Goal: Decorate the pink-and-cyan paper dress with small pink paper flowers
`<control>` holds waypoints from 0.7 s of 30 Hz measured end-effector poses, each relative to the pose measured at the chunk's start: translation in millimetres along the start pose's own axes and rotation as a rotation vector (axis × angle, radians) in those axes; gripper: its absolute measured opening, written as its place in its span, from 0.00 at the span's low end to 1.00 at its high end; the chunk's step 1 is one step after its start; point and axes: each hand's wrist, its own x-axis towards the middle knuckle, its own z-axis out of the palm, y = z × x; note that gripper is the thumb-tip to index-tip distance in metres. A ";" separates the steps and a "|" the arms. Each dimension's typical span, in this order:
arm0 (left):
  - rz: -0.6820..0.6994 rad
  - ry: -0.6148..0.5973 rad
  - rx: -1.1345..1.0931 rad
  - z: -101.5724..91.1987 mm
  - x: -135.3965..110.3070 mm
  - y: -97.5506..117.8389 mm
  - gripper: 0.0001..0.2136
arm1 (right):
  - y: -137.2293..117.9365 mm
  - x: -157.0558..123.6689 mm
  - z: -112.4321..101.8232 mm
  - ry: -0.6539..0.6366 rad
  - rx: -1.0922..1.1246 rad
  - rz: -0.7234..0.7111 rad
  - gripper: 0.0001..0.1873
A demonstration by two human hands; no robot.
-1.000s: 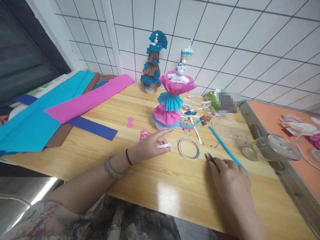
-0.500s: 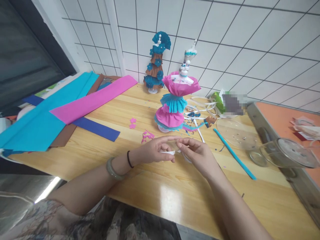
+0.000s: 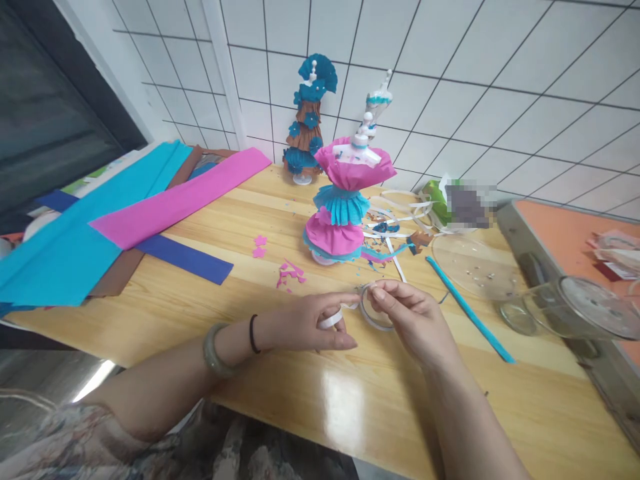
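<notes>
While my L hand point(image 3: 310, 323) is low over the table point(image 3: 300, 393), its lower fingers are curled round a white strip point(image 3: 331, 321), which loops out b/w them; index & thumb stand apart, tips pointing R. By the index tip there's a small clear bit, too faint to ID. My R hand point(image 3: 420, 320) is at the tape roll point(image 3: 369, 321), thumb & index tips together by its upper rim; can't tell if they grip the ring itself or a tape end. Roll is b/w my 2 hands, nr the table's middle, partly hidden by my R fingers.

Behind the roll & a bit L stands a tiered figure point(image 3: 345, 203) in ruffled pink & lt. blue paper. 2 pink flowers point(image 3: 259, 253) & some pink scraps point(image 3: 295, 270) lie to its L. Farther back, nr the tiled wall point(image 3: 270, 73), there's a 2nd figure point(image 3: 304, 137), dk. blue & brown. R of my R hand, a thin blue strip point(image 3: 470, 310) lies diagonally, then a clear container point(image 3: 545, 307) on its side. Far L, a pink sheet point(image 3: 185, 200) overlaps a lt. blue sheet point(image 3: 75, 247), w/ a navy strip point(image 3: 195, 262) poking out underneath.
</notes>
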 end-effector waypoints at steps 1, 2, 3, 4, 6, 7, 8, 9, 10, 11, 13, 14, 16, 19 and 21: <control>0.041 0.024 0.138 1.2 -2.0 1.9 0.32 | 1.1 1.0 -1.4 0.026 0.011 -0.011 0.13; 0.091 0.067 0.305 1.6 -4.0 3.6 0.32 | 2.1 1.9 -2.6 0.047 0.020 -0.018 0.13; 0.143 0.122 0.467 1.3 -6.0 5.0 0.32 | 3.0 2.7 -3.3 0.061 0.026 -0.020 0.13; 0.193 0.176 0.606 0.3 -7.8 6.1 0.31 | 3.8 3.2 -3.8 0.070 0.030 -0.017 0.13; 0.291 0.271 0.772 -3.1 -10.9 7.8 0.29 | 4.9 3.6 -3.6 0.073 0.035 -0.005 0.13; 0.340 0.306 0.795 -4.9 -12.2 8.7 0.28 | 5.2 3.4 -3.2 0.067 0.037 0.000 0.13; 0.399 0.330 0.781 -6.2 -13.5 9.8 0.26 | 5.5 3.1 -2.5 0.055 0.040 0.003 0.13; 0.461 0.336 0.737 -6.9 -14.9 11.3 0.24 | 5.6 2.7 -1.6 0.039 0.041 0.003 0.12; 0.522 0.325 0.669 -6.9 -16.4 13.1 0.22 | 5.5 2.3 -0.6 0.023 0.042 0.003 0.12; 0.580 0.300 0.585 -6.1 -18.2 15.1 0.20 | 5.3 1.8 0.4 0.009 0.042 0.003 0.12; 0.660 0.240 0.424 -3.1 -22.4 19.1 0.18 | 4.3 1.1 2.7 -0.003 0.044 0.011 0.12; 0.685 0.220 0.360 -1.4 -24.9 20.7 0.19 | 3.7 0.9 3.7 -0.004 0.045 0.017 0.12; 0.705 0.195 0.283 1.5 -30.1 22.5 0.21 | 2.5 1.0 5.6 -0.013 0.042 0.021 0.12; 0.677 0.145 0.163 3.1 -36.5 21.2 0.24 | 1.5 1.2 8.3 -0.055 0.003 0.012 0.14; 0.637 0.121 0.075 2.8 -38.1 18.8 0.24 | 1.4 0.7 10.7 -0.087 -0.041 0.014 0.16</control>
